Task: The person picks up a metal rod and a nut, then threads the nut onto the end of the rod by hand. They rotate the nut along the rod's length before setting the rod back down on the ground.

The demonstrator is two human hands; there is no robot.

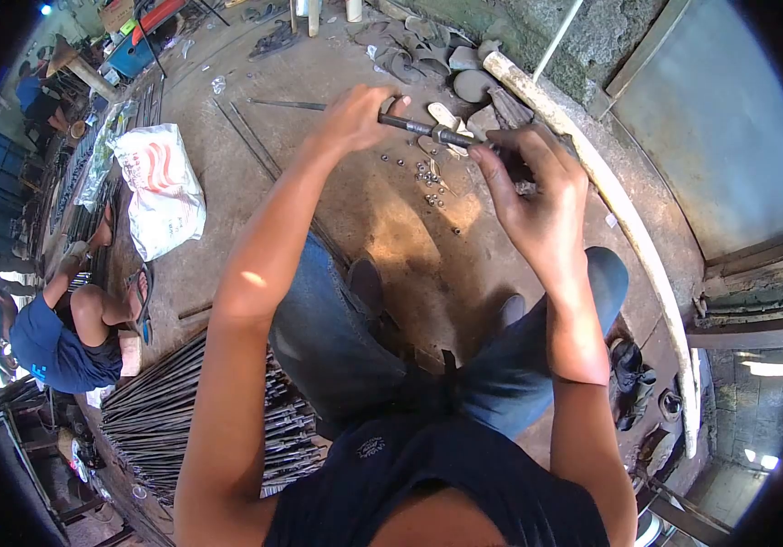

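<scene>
A long dark metal rod point(402, 122) with a thicker end crosses in front of me, held above the floor. My left hand point(352, 120) is closed round its middle, and the thin part sticks out to the left. A collar or nut point(442, 134) sits on the thick part between my hands. At the right end, the thumb and fingers of my right hand point(542, 173) are closed on the rod; its tip is hidden behind them. Below the rod, several small metal nuts point(432, 178) lie scattered on the concrete floor.
A white sack point(159, 187) lies on the left. Bundled metal rods point(173, 410) lie beside my leg. A seated person in dark blue point(59, 342) is at the far left. A long pale pole point(628, 210) curves along the right, with old footwear point(473, 87) behind.
</scene>
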